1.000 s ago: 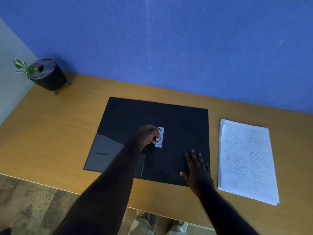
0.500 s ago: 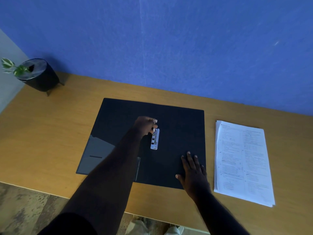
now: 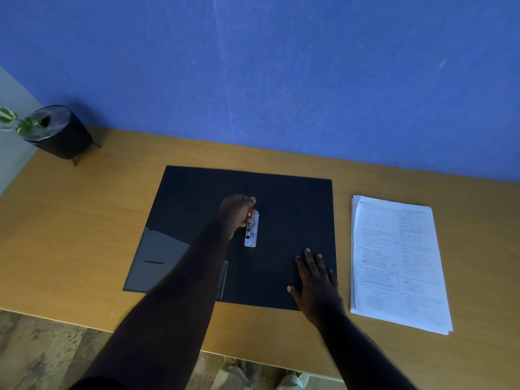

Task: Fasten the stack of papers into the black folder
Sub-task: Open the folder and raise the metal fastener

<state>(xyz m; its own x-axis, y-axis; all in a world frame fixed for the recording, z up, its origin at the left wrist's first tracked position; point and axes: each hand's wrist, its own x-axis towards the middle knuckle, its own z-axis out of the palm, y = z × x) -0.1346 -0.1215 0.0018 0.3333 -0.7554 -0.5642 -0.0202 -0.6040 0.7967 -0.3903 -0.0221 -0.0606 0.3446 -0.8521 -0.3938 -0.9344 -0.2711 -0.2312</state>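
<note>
Nearest, at the bench's (image 3: 70, 235) front edge: two bare forearms reaching in over it, with strips of floor (image 3: 36, 358) and a pair of light shoes (image 3: 239, 378) showing below.

Right hand (image 3: 316, 280) lying flat, fingers spread wide, pressing on the near right corner of the black folder (image 3: 292, 215), holding nothing.

Folder lying open and flat at the bench's middle, long axis running left to right, parallel to the front edge; a glossy pocket (image 3: 157, 260) catching light on its near left part, partly covered by the left forearm.

Further in, left hand (image 3: 236, 213) curled tight, fingertips pinching the far end of the metal clip (image 3: 251, 229) at the folder's spine. Clip lying with its long axis running front to back, near end pointing toward the front edge, far end hidden under the fingers.

Stack of papers (image 3: 396, 260) resting just beside the folder's right edge, apart from it, untouched, long axis front to back, printed side up, slightly skewed.

Farthest, at the back left corner: a black plant pot (image 3: 60, 133) with green leaves, standing against the blue wall (image 3: 281, 74).
</note>
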